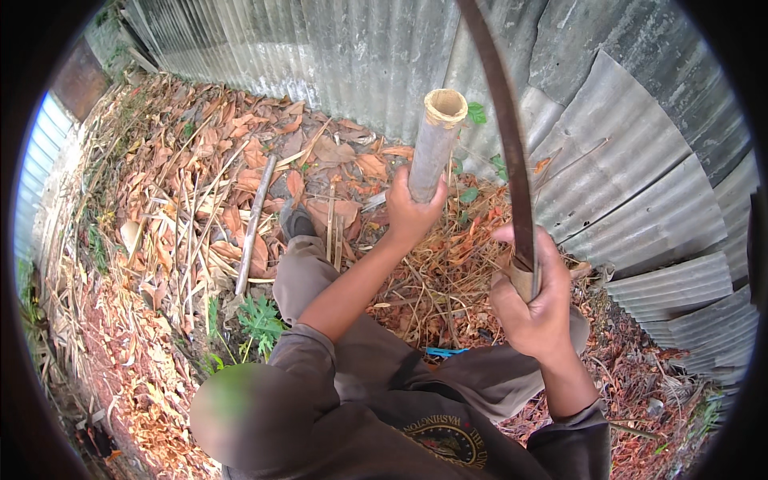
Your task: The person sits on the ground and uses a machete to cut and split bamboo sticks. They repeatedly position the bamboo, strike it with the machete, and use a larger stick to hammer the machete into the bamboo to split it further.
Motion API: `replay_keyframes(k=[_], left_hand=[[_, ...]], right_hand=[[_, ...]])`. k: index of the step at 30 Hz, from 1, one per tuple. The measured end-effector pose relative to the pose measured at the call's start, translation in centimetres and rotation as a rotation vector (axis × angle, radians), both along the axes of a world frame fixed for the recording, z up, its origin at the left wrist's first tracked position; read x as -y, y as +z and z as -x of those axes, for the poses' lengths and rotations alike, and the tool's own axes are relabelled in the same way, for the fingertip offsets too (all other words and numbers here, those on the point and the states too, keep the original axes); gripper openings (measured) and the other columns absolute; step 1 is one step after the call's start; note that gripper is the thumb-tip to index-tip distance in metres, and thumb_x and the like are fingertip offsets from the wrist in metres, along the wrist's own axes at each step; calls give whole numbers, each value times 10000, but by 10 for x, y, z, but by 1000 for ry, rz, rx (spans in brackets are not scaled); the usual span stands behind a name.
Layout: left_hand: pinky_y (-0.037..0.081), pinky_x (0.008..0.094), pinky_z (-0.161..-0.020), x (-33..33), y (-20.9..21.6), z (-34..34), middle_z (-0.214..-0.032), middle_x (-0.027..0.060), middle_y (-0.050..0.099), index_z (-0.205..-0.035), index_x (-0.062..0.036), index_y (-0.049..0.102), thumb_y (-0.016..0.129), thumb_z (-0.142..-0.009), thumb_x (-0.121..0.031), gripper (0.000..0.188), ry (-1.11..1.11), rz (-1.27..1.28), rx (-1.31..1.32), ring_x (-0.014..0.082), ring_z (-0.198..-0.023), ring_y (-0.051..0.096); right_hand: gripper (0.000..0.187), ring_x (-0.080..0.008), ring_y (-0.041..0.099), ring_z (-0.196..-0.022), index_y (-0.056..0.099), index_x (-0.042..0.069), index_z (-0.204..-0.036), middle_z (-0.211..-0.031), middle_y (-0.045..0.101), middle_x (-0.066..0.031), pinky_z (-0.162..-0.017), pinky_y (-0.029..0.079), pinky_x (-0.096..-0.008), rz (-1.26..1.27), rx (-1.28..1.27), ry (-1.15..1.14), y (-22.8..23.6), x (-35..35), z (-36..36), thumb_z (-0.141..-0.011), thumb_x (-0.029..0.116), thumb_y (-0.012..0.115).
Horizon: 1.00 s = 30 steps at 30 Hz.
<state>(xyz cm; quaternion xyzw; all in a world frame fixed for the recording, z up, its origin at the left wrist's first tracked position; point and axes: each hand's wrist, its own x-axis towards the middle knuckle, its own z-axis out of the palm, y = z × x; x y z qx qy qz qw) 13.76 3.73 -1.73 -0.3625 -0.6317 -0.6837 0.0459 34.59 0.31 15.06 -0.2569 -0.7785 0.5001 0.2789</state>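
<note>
My left hand is closed around the lower part of a greyish bamboo tube. The tube stands nearly upright, slightly tilted, and its hollow upper end has a ragged, pale rim. To the right of it, my right hand grips the short, light brown handle of a machete. Its long, dark, curved blade rises past the top edge of the picture, beside the tube and apart from it. A gap separates my two hands.
Corrugated metal sheets form a wall ahead and to the right. Dry leaves and stalks cover the ground, with a thin pole at left. Green weeds grow near my leg. A bright blue object lies between my legs.
</note>
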Motion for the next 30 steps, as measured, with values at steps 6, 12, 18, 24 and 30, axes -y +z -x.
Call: replay_keyframes(k=[6, 12, 18, 24, 30], left_hand=[[519, 400, -645, 4, -10, 0, -797, 202, 660, -969, 12, 540, 751, -758, -170, 350, 15, -19, -15, 336, -726, 683], [519, 403, -652, 0, -8, 0, -804, 204, 659, -968, 10, 539, 754, -755, -171, 353, 17, 9, 15, 339, -736, 681], [515, 389, -641, 2, -7, 1, -789, 187, 655, -957, 13, 546, 748, -762, -164, 332, 53, -5, -24, 306, -707, 669], [510, 339, -646, 1, 0, -7, -788, 148, 657, -963, 25, 564, 741, -781, -138, 302, 25, 13, -14, 221, -680, 657], [513, 334, -651, 3, -2, -7, -786, 144, 658, -956, 24, 562, 738, -786, -134, 291, 9, -16, 8, 224, -688, 662]], right_hand=[[403, -46, 372, -514, 505, 24, -1174, -598, 403, 42, -489, 330, -233, 472, 81, 123, 25, -7, -10, -784, -77, 514], [420, -85, 328, -361, 448, -22, -1216, -474, 364, -11, -375, 292, -255, 1232, -331, 349, 49, -14, -15, -808, -113, 408], [379, -29, 394, -590, 505, 23, -1164, -707, 424, 43, -519, 323, -219, 221, -8, 2, 48, 4, -4, -790, -19, 544], [377, -21, 389, -638, 520, 41, -1153, -752, 440, 55, -566, 332, -191, 380, 128, 47, 36, 0, -4, -786, -37, 555], [382, -9, 389, -512, 489, -38, -1145, -699, 514, 39, -503, 300, -187, -55, -373, -86, 71, 25, 0, -765, -72, 487]])
